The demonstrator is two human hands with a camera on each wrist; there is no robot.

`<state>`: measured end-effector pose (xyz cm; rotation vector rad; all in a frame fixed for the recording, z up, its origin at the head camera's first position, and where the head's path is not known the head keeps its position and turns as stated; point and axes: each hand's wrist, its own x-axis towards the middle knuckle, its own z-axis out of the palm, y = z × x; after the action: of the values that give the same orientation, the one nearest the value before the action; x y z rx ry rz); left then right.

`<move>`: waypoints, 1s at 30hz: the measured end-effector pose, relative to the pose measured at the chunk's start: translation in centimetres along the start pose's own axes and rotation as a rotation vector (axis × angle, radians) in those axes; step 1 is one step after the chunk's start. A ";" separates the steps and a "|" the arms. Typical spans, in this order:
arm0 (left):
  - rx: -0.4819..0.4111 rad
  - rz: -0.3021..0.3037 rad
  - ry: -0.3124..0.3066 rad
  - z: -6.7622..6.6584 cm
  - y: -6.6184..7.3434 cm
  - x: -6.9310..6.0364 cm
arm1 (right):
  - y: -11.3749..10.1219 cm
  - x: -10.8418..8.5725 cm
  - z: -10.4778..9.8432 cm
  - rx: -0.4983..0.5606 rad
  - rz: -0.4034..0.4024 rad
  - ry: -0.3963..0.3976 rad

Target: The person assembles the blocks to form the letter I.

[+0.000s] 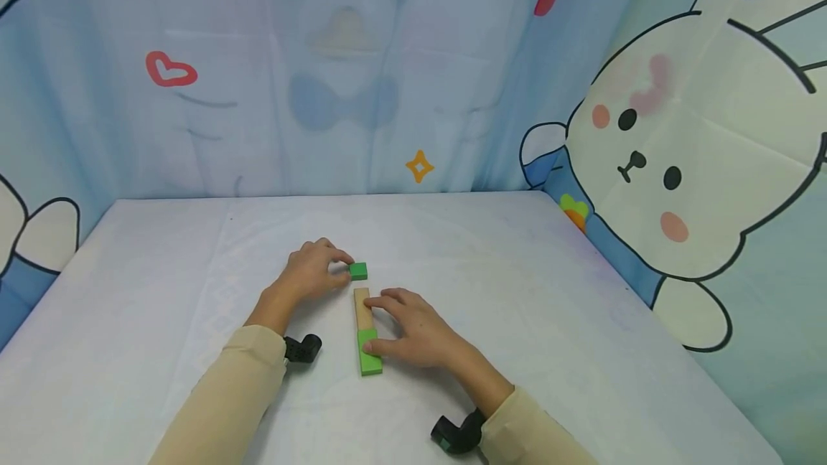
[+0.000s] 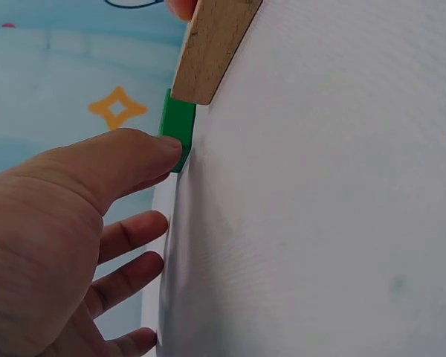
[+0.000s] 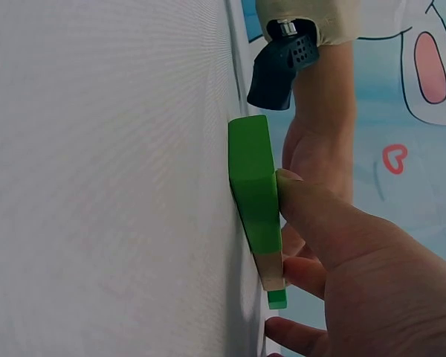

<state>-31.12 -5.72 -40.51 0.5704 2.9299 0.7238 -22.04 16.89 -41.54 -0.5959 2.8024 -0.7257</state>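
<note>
A small dark green block (image 1: 359, 271) lies on the white table, its left end between the thumb and forefinger of my left hand (image 1: 313, 269), which pinches it. The left wrist view shows my thumb (image 2: 145, 156) against the green block (image 2: 177, 123), its other fingers spread apart. Nearer to me, a plain wooden block (image 1: 362, 314) and a light green block (image 1: 370, 366) lie end to end in line. My right hand (image 1: 416, 329) touches their right side with loosely extended fingers: the thumb at the light green block (image 3: 254, 193), the forefinger at the wooden block (image 3: 269, 269).
White cloth covers the table (image 1: 517, 271). A blue curtain (image 1: 258, 128) hangs behind its back edge, and a printed rabbit backdrop (image 1: 698, 163) stands along the right. Black wrist-worn devices stick out beside the left cuff (image 1: 255, 350) and the right cuff (image 1: 517, 429).
</note>
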 end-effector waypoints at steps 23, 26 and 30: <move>-0.098 0.001 0.024 0.4 -0.9 -1.3 | -0.2 1.2 -0.4 -0.049 0.001 0.012; -0.107 -0.001 0.015 0.4 -1.0 -1.7 | 0.0 1.1 -0.5 -0.044 0.003 0.012; -0.096 -0.007 0.015 0.1 -1.4 -2.5 | 0.2 1.0 -0.4 -0.037 0.001 0.022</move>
<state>-29.20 -7.72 -41.32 0.5478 2.8903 0.8656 -23.15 16.83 -41.36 -0.5957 2.8422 -0.6862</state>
